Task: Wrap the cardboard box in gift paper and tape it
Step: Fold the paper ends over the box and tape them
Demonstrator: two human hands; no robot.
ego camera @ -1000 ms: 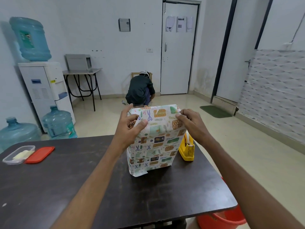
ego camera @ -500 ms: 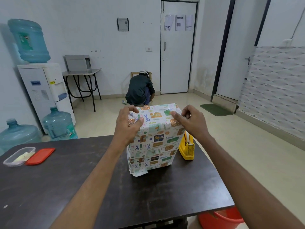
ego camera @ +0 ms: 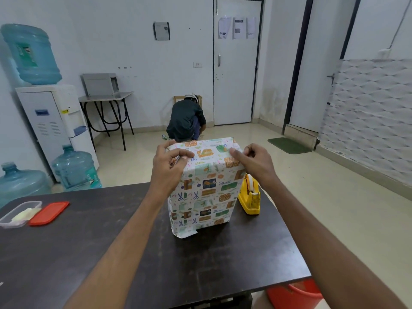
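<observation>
We're holding the box (ego camera: 201, 197) upright on the table (ego camera: 89, 246), tape dispenser (ego camera: 250, 198) just beside it. Left hand (ego camera: 167, 167) and right hand (ego camera: 254, 162) are pinching gift paper (ego camera: 209, 152) at its top corners.

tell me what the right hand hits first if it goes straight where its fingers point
The right hand points left across the top of the gift-wrapped box, touching its paper. Going straight on, it would probably meet the left hand at the opposite top corner, though depth is unclear.
</observation>
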